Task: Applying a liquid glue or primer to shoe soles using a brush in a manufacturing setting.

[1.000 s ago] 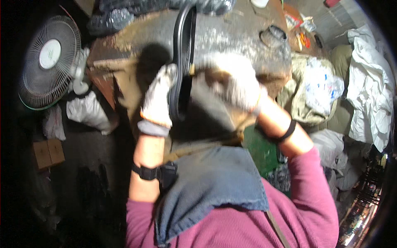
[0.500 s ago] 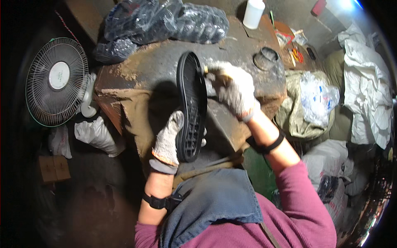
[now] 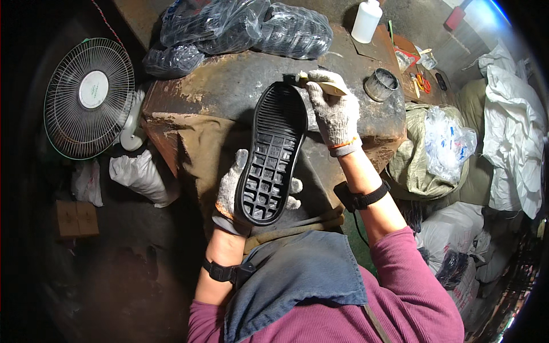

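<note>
A black shoe sole [image 3: 266, 166] is held up over the table's near side, its ribbed and gridded inner face turned toward me. My left hand [image 3: 231, 186], in a whitish knit glove, is closed around its lower part, with the thumb along the left edge and fingertips showing past the right edge. My right hand [image 3: 334, 111], gloved too, is closed on a small brush [image 3: 301, 79] with a pale handle. The brush's dark end is at the sole's top edge; I cannot tell whether they touch. A dark, crusted pot [image 3: 381, 85] stands to the right of this hand.
Plastic-wrapped dark bundles [image 3: 240, 28] lie along the table's far left. A white bottle [image 3: 366, 22] stands at the back, with orange-handled scissors [image 3: 422, 83] farther right. A fan [image 3: 91, 94] is at the left; sacks [image 3: 426, 148] crowd the right side.
The sole has tilted so its inner face shows fully, where it was seen nearly edge-on. My right hand has turned with the brush and sits nearer the sole's top end.
</note>
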Available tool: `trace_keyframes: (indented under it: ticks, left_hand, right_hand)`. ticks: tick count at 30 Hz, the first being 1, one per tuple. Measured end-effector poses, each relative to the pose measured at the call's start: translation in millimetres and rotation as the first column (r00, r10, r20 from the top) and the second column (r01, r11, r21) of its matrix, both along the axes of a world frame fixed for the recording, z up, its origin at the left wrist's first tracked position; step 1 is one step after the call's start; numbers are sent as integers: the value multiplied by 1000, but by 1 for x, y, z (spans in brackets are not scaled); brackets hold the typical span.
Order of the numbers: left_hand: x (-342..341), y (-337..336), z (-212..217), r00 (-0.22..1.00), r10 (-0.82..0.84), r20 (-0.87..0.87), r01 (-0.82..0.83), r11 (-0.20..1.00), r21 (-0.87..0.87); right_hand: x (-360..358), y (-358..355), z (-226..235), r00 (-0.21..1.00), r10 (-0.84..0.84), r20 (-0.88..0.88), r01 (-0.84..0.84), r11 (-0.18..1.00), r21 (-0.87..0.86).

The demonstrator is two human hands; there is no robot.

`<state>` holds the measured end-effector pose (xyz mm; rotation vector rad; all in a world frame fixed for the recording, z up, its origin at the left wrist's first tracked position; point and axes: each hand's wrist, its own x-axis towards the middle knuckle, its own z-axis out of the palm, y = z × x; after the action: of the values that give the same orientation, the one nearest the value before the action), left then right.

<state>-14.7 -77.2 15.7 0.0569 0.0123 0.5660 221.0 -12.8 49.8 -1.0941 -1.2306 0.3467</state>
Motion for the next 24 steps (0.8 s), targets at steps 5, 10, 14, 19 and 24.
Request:
trace_keyframes:
  ticks: [5,10,14,19,24]
  left_hand:
    - [-8,-2,-2,994,-65,-86,62,997,-35]
    - [-11,-6,-16,1000,10,3,-10,1000,-10]
    - [-11,-3,-14,995,-95,33,98,992,-74]
    - [-11,-10,-9,1000,-23,-21,22,999,-42]
    - [-3,-7,0,999,-3,-54,1,1000,-27]
  right_hand:
    - [-14,-4,-7,958,100,268,-81,994,-78]
    - [-24,-12,-7,892,197,407,-222,975,14]
    - [-9,9,-5,915,-25,403,62,995,-78]
    - [-22,-13,-5,975,58,213,-59,998,1]
    - [-12,-12,-1,937,123,328,-108,992,-64]
